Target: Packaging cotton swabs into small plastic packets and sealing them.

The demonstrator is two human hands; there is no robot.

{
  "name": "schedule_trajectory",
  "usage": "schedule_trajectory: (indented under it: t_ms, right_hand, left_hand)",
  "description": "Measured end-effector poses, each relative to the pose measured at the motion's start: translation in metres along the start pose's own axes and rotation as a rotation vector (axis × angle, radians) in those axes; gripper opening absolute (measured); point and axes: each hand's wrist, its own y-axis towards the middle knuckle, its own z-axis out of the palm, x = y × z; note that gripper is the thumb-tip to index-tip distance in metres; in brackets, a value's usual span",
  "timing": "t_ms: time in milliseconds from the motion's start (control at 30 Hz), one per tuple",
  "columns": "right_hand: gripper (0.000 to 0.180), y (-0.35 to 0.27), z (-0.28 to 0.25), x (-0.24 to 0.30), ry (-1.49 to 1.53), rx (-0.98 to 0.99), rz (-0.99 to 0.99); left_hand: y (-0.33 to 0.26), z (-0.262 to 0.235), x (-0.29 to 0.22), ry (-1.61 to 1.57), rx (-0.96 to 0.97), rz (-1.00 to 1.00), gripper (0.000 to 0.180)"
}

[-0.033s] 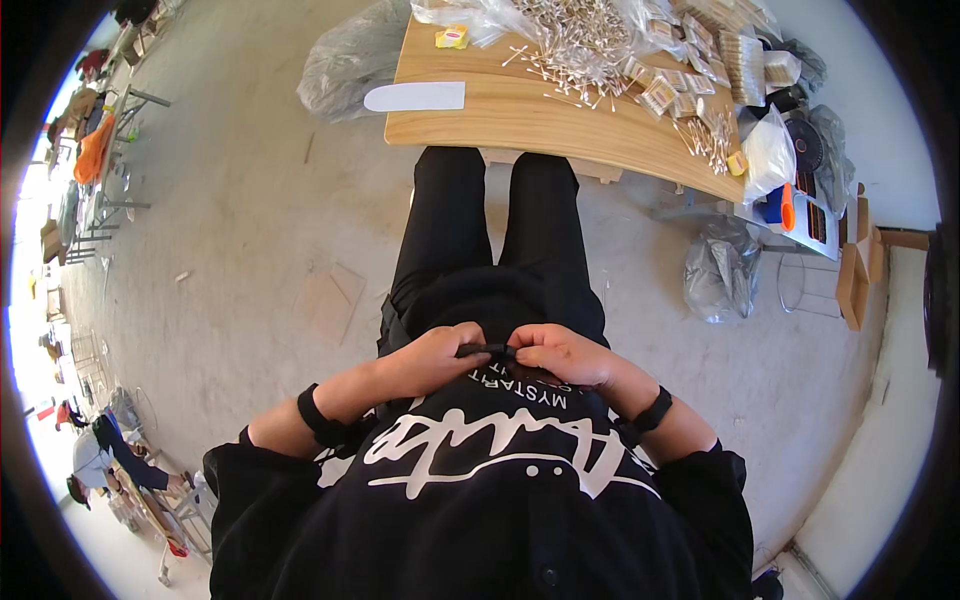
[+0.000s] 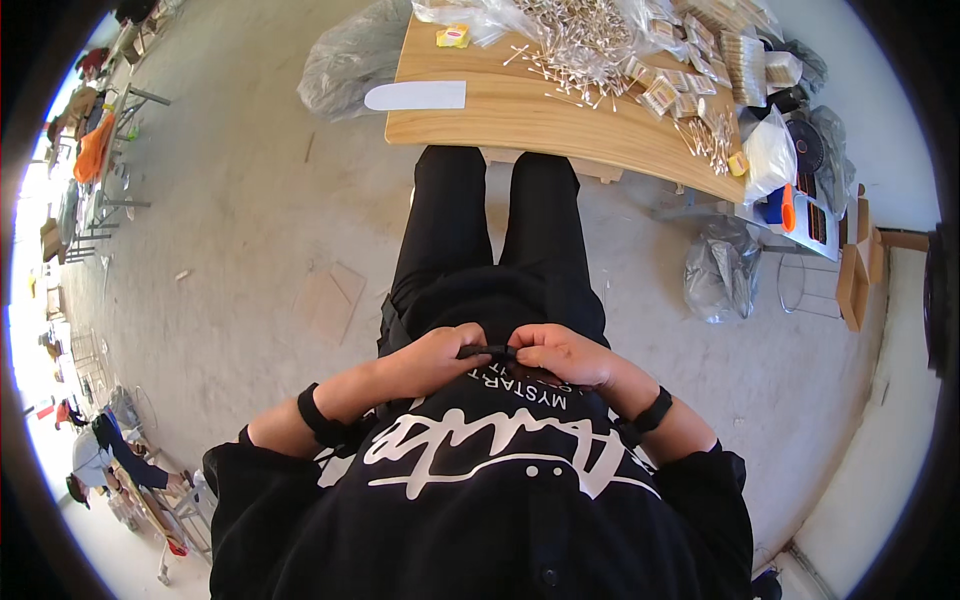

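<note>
Both of my hands meet in front of my waist, over my black printed shirt [image 2: 510,470]. My left hand [image 2: 450,352] pinches one end of a short black strap [image 2: 485,350], its fingers curled. On the strap's other end, my right hand [image 2: 562,352] closes thumb and forefinger near what looks like a buckle. Part of the strap is hidden behind my fingers and against the dark clothing. A black band circles each forearm. Neither hand touches the wooden table [image 2: 460,125] beyond my knees.
Loose cotton swabs [image 2: 580,45] are heaped on the table, with bundled swabs [image 2: 740,65] to their right. A white rounded card [image 2: 415,96] lies near its left edge. Grey plastic bags [image 2: 722,270] and a cardboard box [image 2: 853,275] stand right. Another person [image 2: 95,455] is far left.
</note>
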Motion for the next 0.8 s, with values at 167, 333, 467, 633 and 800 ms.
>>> schedule_trajectory:
  t_ms: [167, 333, 467, 633, 800]
  right_hand:
    - [0.023, 0.001, 0.004, -0.004, -0.048, -0.017, -0.028]
    - [0.022, 0.000, 0.006, -0.003, -0.033, -0.066, 0.009]
    - [0.019, 0.001, 0.009, 0.005, -0.128, -0.065, -0.037]
    - [0.021, 0.001, 0.016, 0.018, -0.466, -0.126, -0.022]
    - [0.034, 0.002, 0.021, 0.018, -0.661, -0.142, -0.172]
  left_hand:
    - [-0.001, 0.002, 0.001, 0.028, 0.059, 0.011, 0.020]
    - [0.002, 0.003, -0.002, 0.077, 0.051, -0.008, 0.024]
    - [0.003, 0.000, -0.007, 0.110, 0.106, -0.042, 0.024]
    - [0.003, 0.003, -0.006, 0.214, 0.074, 0.102, 0.026]
    - [-0.004, 0.002, -0.013, 0.335, 0.097, 0.128, 0.032]
